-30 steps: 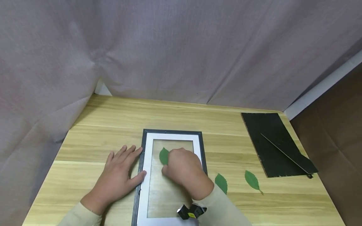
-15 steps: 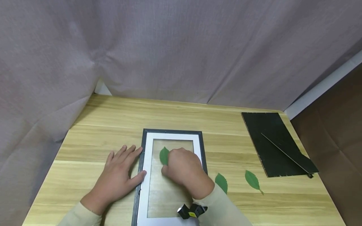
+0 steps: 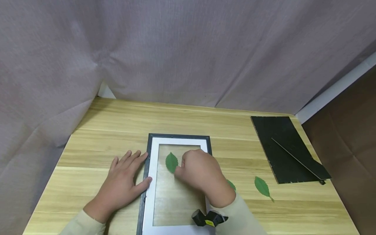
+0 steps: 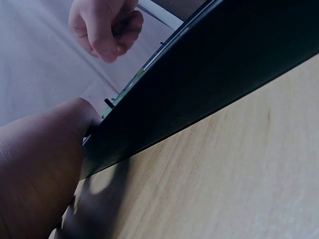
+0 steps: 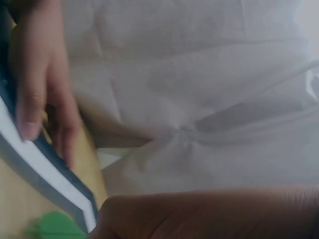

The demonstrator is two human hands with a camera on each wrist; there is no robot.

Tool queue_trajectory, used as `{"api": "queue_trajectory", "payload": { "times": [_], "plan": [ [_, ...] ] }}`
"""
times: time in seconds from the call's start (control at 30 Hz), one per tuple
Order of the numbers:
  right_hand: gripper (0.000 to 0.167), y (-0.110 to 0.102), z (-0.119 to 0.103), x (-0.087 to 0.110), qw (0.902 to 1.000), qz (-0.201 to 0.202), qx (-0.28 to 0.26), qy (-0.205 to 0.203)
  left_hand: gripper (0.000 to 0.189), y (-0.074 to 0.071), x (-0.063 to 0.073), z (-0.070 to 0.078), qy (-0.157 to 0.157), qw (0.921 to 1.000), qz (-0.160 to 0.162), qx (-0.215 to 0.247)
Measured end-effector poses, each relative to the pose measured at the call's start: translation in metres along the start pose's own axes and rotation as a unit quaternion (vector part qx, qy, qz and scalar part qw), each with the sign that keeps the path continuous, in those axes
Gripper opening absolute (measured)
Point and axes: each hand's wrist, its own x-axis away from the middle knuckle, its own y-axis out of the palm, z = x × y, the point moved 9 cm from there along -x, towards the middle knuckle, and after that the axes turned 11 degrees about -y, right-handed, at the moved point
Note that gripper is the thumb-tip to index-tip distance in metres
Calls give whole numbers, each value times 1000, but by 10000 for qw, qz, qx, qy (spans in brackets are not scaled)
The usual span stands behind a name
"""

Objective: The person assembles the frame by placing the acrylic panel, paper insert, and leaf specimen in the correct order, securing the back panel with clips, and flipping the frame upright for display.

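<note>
A dark picture frame [image 3: 144,195] with a white mat [image 3: 176,141] lies on the table. My left hand [image 3: 124,184] rests at its left side, fingers spread, thumb on the mat and fingertips at the outer edge. Inside the window lies a green leaf [image 3: 171,162] with toothed edges, in the upper left part. Just right of that leaf, over the window, is my right hand [image 3: 199,169], its fingers curled. In the left wrist view the right hand [image 4: 104,30] is raised above the frame, with nothing showing between thumb and fingers.
One leaf [image 3: 231,184] lies right of the frame, partly hidden by the right forearm. Farther right is a leaf with a stem [image 3: 262,186]. A black backing board [image 3: 279,147] with a hinged stand [image 3: 311,166] lies at the table's right edge. A grey cloth [image 3: 176,55] hangs behind.
My right hand has moved right and off the leaf in the frame, which now shows whole. The right forearm covers more of the nearest loose leaf. My left hand has stayed put.
</note>
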Motion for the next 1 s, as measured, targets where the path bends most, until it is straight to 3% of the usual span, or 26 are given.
{"api": "queue_trajectory", "payload": {
  "times": [0.5, 1.0],
  "plan": [
    [21, -49, 50, 29, 9988, 296, -12, 396, 80, 0, 0, 1, -30, 10000, -47, 28],
    [9, -60, 148, 86, 9902, 326, -40, 1356, 80, -1, 1, 1, -38, 10000, 19, 40]
  ]
}}
